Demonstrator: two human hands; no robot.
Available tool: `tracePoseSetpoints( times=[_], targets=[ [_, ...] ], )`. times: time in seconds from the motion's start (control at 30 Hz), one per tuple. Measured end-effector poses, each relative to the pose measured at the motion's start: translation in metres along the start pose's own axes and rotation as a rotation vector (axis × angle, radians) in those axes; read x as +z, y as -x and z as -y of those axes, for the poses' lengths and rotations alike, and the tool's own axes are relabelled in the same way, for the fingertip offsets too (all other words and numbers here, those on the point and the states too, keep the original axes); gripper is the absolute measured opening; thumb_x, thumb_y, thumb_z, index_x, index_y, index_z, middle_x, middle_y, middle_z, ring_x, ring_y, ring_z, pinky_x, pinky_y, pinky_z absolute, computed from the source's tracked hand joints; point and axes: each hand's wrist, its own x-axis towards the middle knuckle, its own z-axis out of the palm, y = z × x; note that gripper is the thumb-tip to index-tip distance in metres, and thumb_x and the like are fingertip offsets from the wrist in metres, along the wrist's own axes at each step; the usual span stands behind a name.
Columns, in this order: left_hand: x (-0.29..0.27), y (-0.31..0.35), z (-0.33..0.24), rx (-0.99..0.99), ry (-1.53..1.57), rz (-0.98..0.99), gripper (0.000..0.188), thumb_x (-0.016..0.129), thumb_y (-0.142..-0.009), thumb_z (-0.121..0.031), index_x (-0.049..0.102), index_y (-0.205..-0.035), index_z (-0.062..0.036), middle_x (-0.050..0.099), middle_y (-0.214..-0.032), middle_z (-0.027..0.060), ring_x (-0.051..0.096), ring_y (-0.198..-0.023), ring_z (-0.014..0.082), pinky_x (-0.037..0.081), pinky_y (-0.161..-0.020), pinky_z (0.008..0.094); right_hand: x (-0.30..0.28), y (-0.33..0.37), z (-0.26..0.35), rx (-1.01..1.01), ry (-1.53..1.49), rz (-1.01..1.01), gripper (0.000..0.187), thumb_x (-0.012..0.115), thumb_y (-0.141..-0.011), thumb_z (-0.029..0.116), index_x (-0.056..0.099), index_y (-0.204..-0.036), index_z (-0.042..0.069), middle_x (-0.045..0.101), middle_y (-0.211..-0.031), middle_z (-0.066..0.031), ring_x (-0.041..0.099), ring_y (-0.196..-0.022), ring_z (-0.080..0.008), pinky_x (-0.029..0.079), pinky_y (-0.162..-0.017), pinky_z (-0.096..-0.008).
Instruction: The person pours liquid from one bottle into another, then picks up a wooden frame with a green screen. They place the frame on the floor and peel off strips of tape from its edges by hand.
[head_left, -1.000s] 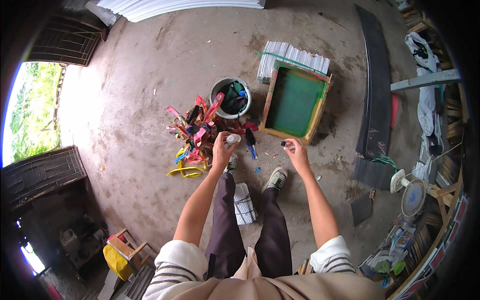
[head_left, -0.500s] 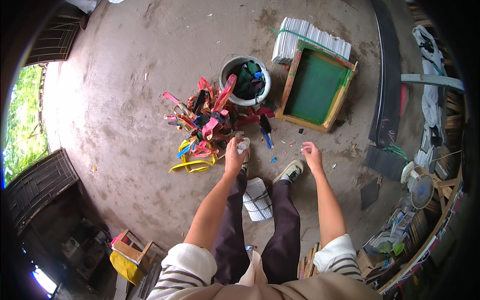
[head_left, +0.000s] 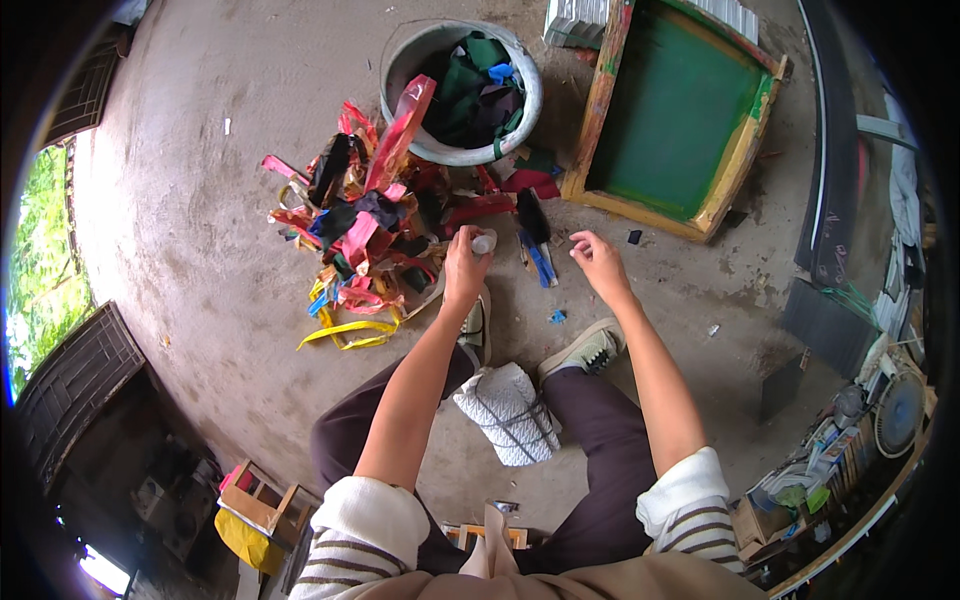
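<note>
My left hand [head_left: 464, 275] is closed around a small whitish translucent plastic piece [head_left: 484, 242], cup-like in shape, beside the heap of scraps. My right hand [head_left: 600, 266] hovers to the right over the floor, its thumb and forefinger slightly apart with nothing visible between them. The tangled pile of coloured plastic and cloth scraps [head_left: 358, 222], mostly red, pink and black, lies left of my left hand. Between my feet rests a white textured bundle [head_left: 508, 413] tied with dark cord. A dark brush-like thing with a blue part [head_left: 537, 245] lies between my hands.
Beyond the pile stands a round white tub [head_left: 532, 95] holding dark green cloth. A wooden frame with a green panel [head_left: 690, 215] leans against a strapped white stack [head_left: 575, 22]. A fan [head_left: 898, 415] and clutter line the right. A wooden stool [head_left: 515, 537] shows under me.
My viewpoint has come lower and closer to the floor, and my knees have bent and spread. Both hands remain raised in front; the left one keeps the plastic piece.
</note>
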Motion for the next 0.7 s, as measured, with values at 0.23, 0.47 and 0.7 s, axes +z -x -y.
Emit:
tracePoseSetpoints(
  times=[0.23,0.47,0.7],
  targets=[
    [0.055,-0.025,0.045,0.092,0.034,-0.031,0.043,0.066,-0.072,0.001,0.047,-0.11,-0.006,0.055,-0.107,0.0167,0.053,-0.103,0.0385,0.043,-0.086,0.0439,0.038,-0.062,-0.068,-0.221,0.117,0.01,0.017,0.061,-0.082,0.006,0.061,-0.099,0.005,0.063,-0.087,-0.0112,0.063,-0.079,-0.0262,0.05,-0.07,-0.0358],
    [0.051,-0.028,0.056,0.377,0.143,-0.243,0.055,0.072,-0.071,-0.015,0.047,-0.119,-0.0038,0.053,-0.112,0.0131,0.052,-0.106,0.0288,0.043,-0.089,0.0377,-0.001,-0.115,-0.053,-0.599,0.434,0.017,0.011,0.058,-0.084,0.014,0.063,-0.092,0.006,0.064,-0.087,-0.01,0.063,-0.079,-0.0293,0.052,-0.071,-0.039],
    [0.029,-0.059,-0.011,0.569,0.067,-0.431,0.034,0.067,-0.075,-0.013,0.053,-0.104,-0.001,0.051,-0.09,0.0115,0.049,-0.089,0.0269,0.041,-0.08,0.0365,-0.081,-0.096,-0.025,-0.516,0.69,-0.08,0.01,0.059,-0.084,0.015,0.062,-0.088,0.007,0.064,-0.088,-0.0093,0.063,-0.084,-0.0283,0.052,-0.074,-0.0396]
  ],
)
